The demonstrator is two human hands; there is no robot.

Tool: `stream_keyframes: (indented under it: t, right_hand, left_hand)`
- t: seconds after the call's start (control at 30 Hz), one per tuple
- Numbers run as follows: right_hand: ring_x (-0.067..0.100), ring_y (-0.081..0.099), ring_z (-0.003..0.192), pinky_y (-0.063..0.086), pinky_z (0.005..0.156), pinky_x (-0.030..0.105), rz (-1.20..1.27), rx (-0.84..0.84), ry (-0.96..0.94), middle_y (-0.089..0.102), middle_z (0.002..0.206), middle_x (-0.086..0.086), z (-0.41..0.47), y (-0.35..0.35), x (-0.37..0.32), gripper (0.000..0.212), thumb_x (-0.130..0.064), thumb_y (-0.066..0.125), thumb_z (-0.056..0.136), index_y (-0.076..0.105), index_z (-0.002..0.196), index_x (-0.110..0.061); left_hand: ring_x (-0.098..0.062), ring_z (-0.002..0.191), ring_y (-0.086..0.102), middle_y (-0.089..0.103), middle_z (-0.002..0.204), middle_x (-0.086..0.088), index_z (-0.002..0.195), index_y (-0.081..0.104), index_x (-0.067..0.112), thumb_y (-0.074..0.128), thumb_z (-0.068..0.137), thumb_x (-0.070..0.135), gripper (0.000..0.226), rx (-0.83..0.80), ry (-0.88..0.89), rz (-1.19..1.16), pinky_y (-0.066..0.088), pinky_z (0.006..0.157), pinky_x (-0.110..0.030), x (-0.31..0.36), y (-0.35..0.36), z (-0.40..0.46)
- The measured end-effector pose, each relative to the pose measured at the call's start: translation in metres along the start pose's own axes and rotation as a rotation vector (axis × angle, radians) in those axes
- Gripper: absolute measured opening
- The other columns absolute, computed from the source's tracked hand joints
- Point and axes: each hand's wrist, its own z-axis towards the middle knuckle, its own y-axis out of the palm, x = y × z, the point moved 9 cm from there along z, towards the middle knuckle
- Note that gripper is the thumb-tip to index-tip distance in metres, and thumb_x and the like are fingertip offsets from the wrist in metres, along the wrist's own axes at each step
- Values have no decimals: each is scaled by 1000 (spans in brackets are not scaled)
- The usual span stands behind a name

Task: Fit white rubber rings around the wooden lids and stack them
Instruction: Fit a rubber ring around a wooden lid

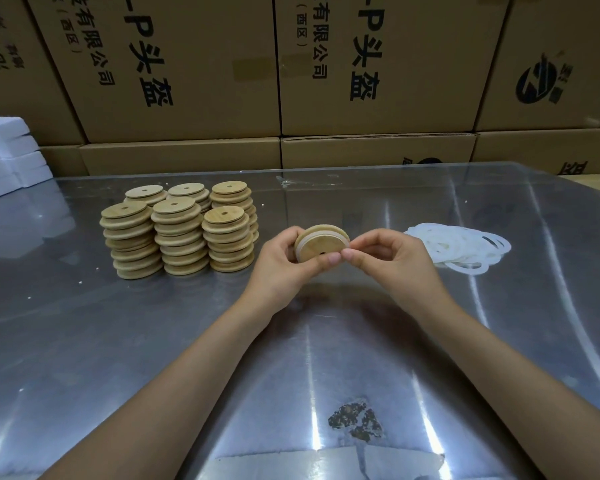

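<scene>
Above the middle of the table I hold one round wooden lid (pixel 321 244) tilted on edge, with a white rubber ring (pixel 303 244) around its rim. My left hand (pixel 281 261) grips the lid's left side. My right hand (pixel 385 256) pinches its right edge between thumb and fingertips. Several stacks of wooden lids (pixel 179 233) with small centre holes stand to the left. A loose pile of white rubber rings (pixel 459 245) lies flat on the table to the right of my right hand.
The shiny metal table (pixel 153 341) has a dark worn patch (pixel 355 420) near its front. Printed cardboard boxes (pixel 378 64) form a wall behind the table. White foam blocks (pixel 7 157) sit at the far left edge.
</scene>
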Motion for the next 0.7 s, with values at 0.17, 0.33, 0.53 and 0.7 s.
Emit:
stream_keyframes:
  t: [0.17,0.33,0.53,0.7]
  right_hand:
    - [1,66,71,49,67,12,-43,16,-70,70,69,-12,-1,-2,-6,15,-8,74,78,65,75,-19]
    - [0,63,60,43,54,8,-37,60,68,70,69,-5,-2,-5,12,6,-12,71,83,66,79,-14]
    - [3,63,60,51,60,15,-52,131,261,69,70,-1,-1,-16,34,12,-25,70,85,68,77,-16]
    - [8,65,78,52,79,33,-390,103,199,70,80,-9,-2,-14,28,14,-37,66,85,66,82,-23]
  left_hand:
    - [-20,77,56,62,82,-11,91,62,7,80,73,19,28,-1,11,73,52,74,-52,-1,1,0]
    - [-20,99,65,67,104,0,107,57,26,80,59,42,56,-20,28,230,54,85,-48,-3,4,0]
    - [-5,102,56,58,116,15,132,47,25,86,67,25,76,-126,113,436,46,82,-12,-3,14,-3]
    - [-12,108,49,59,113,6,125,58,30,79,64,55,69,-68,76,754,41,92,-24,-7,4,-3]
